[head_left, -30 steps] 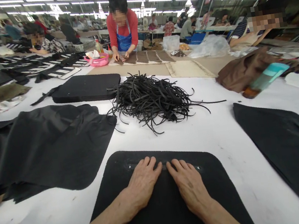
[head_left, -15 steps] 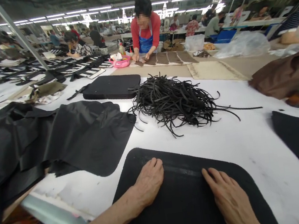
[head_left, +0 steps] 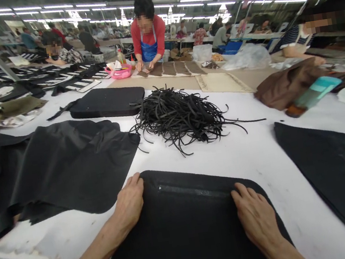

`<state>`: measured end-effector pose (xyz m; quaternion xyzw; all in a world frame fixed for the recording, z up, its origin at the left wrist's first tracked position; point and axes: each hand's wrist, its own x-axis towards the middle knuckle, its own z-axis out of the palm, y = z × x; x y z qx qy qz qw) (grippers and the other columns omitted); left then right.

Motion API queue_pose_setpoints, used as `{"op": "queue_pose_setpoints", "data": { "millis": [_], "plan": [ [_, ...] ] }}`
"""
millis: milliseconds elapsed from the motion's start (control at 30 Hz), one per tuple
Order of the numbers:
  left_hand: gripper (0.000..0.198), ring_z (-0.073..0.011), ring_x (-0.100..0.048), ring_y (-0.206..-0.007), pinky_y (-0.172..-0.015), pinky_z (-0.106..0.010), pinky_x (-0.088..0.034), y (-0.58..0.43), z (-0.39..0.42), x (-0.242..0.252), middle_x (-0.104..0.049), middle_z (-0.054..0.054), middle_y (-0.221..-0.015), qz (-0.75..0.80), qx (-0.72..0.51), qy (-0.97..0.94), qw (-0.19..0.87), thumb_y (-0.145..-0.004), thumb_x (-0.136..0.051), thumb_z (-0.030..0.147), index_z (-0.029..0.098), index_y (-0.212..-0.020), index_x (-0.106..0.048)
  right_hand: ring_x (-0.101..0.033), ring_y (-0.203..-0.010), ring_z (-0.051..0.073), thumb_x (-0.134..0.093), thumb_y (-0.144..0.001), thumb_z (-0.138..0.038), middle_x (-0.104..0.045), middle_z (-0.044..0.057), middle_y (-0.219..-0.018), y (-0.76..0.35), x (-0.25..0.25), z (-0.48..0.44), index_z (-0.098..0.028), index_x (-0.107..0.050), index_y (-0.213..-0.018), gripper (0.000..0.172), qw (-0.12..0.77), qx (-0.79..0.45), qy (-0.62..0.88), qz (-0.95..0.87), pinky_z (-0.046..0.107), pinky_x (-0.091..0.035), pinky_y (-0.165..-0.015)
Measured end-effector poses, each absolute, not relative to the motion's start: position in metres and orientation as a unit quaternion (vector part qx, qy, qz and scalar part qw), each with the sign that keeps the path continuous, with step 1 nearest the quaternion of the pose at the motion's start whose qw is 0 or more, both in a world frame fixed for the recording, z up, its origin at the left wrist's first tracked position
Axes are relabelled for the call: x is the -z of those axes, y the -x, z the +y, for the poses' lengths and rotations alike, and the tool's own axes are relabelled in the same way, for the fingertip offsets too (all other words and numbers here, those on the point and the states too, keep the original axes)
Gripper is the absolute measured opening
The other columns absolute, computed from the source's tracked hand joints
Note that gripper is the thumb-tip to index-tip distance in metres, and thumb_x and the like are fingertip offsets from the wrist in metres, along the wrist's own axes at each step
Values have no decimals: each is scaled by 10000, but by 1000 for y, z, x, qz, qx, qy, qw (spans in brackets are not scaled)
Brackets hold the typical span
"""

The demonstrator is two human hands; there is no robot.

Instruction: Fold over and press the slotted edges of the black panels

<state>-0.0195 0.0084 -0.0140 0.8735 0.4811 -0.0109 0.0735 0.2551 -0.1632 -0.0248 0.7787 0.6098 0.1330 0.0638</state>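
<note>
A black panel with rounded corners [head_left: 181,232] lies on the white table in front of me, a faint shiny strip running along its far edge. My left hand [head_left: 130,200] is at the panel's far left corner, fingers together and bent over the edge; its thumb is hidden. On the panel's right side rests my right hand [head_left: 257,214], palm down, with the fingers slightly bent and apart on the surface. Beyond the panel sits a tangled heap of thin black strips [head_left: 183,115].
Black sheets [head_left: 77,165] drape at left; a stack of black pieces [head_left: 333,166] lies at right. Farther back are a thick black pad stack [head_left: 106,102], a pink basket [head_left: 121,72], a bottle with a teal lid [head_left: 313,95] and a co-worker in a blue apron [head_left: 150,50].
My left hand has moved left from the panel's top to its far left corner. My right hand stays on the panel's right side. The view has turned to the right.
</note>
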Motion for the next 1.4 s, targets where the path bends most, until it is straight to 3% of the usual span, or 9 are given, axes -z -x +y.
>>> {"op": "queue_pose_setpoints", "data": {
  "millis": [67,167,333,567,700,833,1100,1233,1400],
  "plan": [
    [423,-213,-452,-1133,-932,-345,-417,13,2,10,-482,-114,-1253,457,-12,-887,62,-766,-316,-19,141,-1091,-534,-545,-842,228,-374,-763,10,-590,105,-1052,-251,16,-153,-172,-618,-788,305,62,-132,-801,581,350,-402,-707],
    [425,-212,-440,-1159,-1017,-356,-339,-6,-24,7,-513,-96,-1248,296,-28,-950,94,-784,-345,15,140,-1156,-506,-542,-873,213,-368,-810,-28,-584,94,-1063,-241,6,-130,-172,-614,-866,290,21,-103,-808,580,332,-376,-741],
    [330,-216,-381,-1228,-1070,-343,-248,-42,-60,12,-461,-104,-1313,57,-36,-986,150,-861,-411,238,133,-1168,-476,-531,-901,182,-460,-856,-179,-584,48,-1048,-228,9,-90,-202,-582,-1009,197,-46,9,-771,636,282,-365,-764],
    [384,-229,-337,-1268,-1067,-371,-239,-53,-58,27,-412,-123,-1351,31,-46,-986,156,-899,-376,355,144,-1214,-432,-524,-823,171,-561,-804,-403,-609,17,-818,-246,5,-72,-200,-622,-845,216,-44,158,-745,646,267,-352,-737],
    [398,-228,-328,-1275,-1076,-379,-231,-52,-58,35,-396,-131,-1365,28,-53,-986,155,-901,-378,349,140,-1238,-404,-509,-820,161,-601,-772,-358,-591,12,-825,-251,-1,-77,-195,-626,-774,165,-21,183,-725,663,251,-338,-722],
    [421,-242,-304,-1290,-1080,-396,-237,-53,-54,37,-385,-126,-1375,32,-57,-981,180,-881,-427,361,158,-1248,-395,-511,-763,137,-519,-832,-235,-571,3,-794,-249,-2,-87,-204,-618,-752,130,-11,133,-727,674,240,-318,-687],
    [401,-250,-295,-1295,-1074,-435,-263,-51,-50,32,-376,-119,-1382,60,-48,-970,232,-864,-459,274,185,-1250,-398,-454,-650,158,-469,-807,-79,-554,35,-729,-254,-41,-98,-178,-578,-768,153,-52,-165,-707,685,286,-250,-632],
    [334,-224,-391,-1231,-1013,-392,-369,-62,-54,15,-411,-105,-1351,147,-86,-948,267,-845,-441,174,199,-1178,-464,-415,-546,143,-483,-767,-53,-523,19,-634,-251,-66,-101,-175,-531,-702,146,-41,-193,-662,723,292,-214,-577],
    [387,-214,-474,-1138,-982,-389,-385,-102,-52,0,-534,-79,-1222,218,-99,-919,314,-798,-436,118,188,-1179,-458,-459,-542,139,-519,-802,-129,-545,9,-611,-251,-69,-101,-178,-507,-683,130,-21,-181,-648,739,288,-201,-563]
  ]
}}
